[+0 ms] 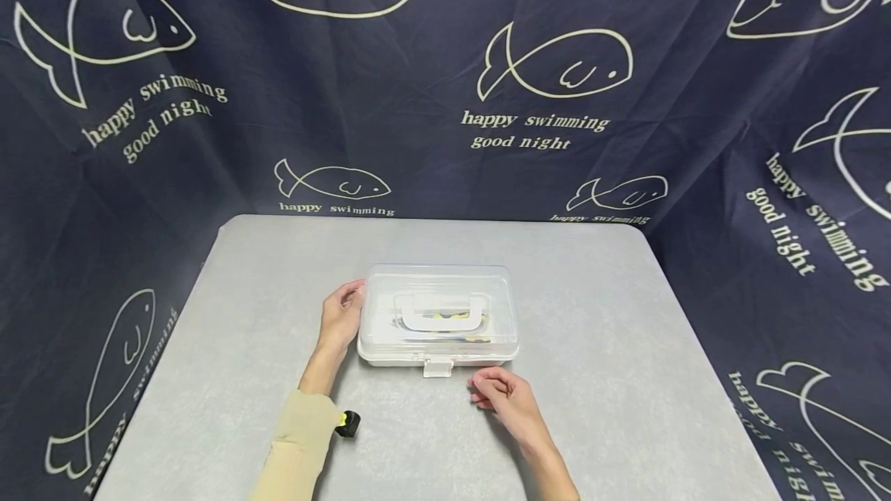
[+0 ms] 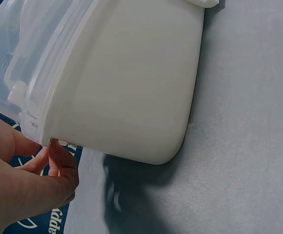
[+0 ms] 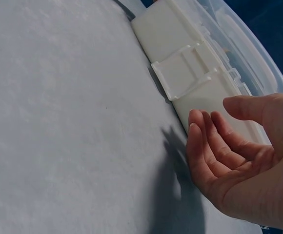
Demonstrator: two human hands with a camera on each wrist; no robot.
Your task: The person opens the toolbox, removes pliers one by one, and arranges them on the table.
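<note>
A white plastic storage box (image 2: 131,78) with a clear lid (image 1: 435,284) and white carry handle (image 1: 443,323) sits mid-table. The lid lies down over the base. At the front, the white latch (image 3: 184,73) is flipped down, away from the lid. Through the plastic show blurred yellow and dark items (image 1: 459,317), of a kind I cannot make out. My left hand (image 1: 341,318) holds the rim at the box's left side, its fingers bent and the tips against the edge. Just before the front right corner, my right hand (image 1: 506,400) hovers with loosely bent fingers, holding nothing.
The box stands on a grey table (image 1: 592,377) with rounded far corners. Dark blue cloth (image 1: 431,99) printed with white fish and lettering hangs behind and at both sides. A small black device (image 1: 348,424) is fixed at the left sleeve's cuff (image 1: 306,416).
</note>
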